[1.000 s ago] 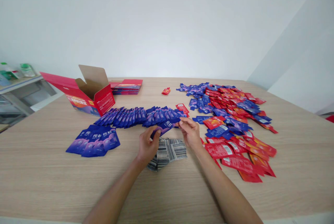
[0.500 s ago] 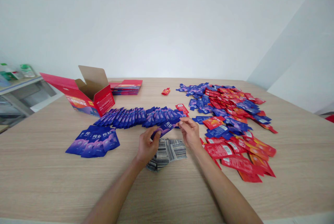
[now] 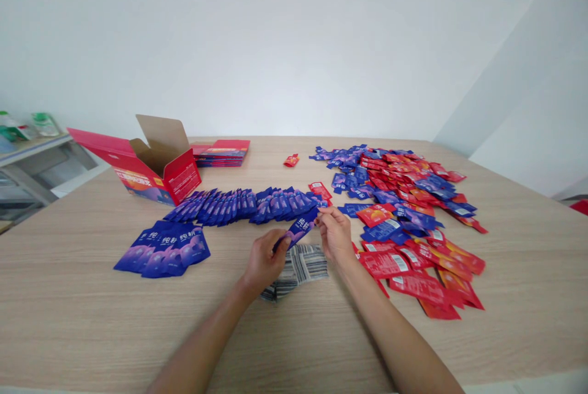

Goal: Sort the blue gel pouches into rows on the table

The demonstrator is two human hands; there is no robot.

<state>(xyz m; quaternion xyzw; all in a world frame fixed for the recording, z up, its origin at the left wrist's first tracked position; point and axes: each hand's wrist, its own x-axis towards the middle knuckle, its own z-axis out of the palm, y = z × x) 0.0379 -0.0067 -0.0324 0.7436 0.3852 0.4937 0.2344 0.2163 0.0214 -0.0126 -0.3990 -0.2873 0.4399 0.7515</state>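
Note:
Between my two hands a blue sachet (image 3: 302, 227) with white lettering is held up at a slant. My left hand (image 3: 267, 259) pinches its lower left end, and the fingers of my right hand (image 3: 337, 236) grip its upper right corner. Right below lies a folded striped cloth (image 3: 303, 266), partly hidden by my left hand. Beyond my hands a long overlapping row of blue sachets (image 3: 239, 205) crosses the table. To the left, several blue sachets (image 3: 165, 250) are fanned out flat.
A red box (image 3: 184, 176) stands with its flaps up at the left, beside a stack of flat red cartons (image 3: 225, 152). Mixed red and blue sachets (image 3: 390, 179) heap up on the right, with red sachets (image 3: 422, 280) nearer me. One red sachet (image 3: 291, 160) lies alone at the back.
My left hand has shifted slightly right, closer to my right hand. The blue sachet between them now tilts more steeply. Other things on the table look unchanged.

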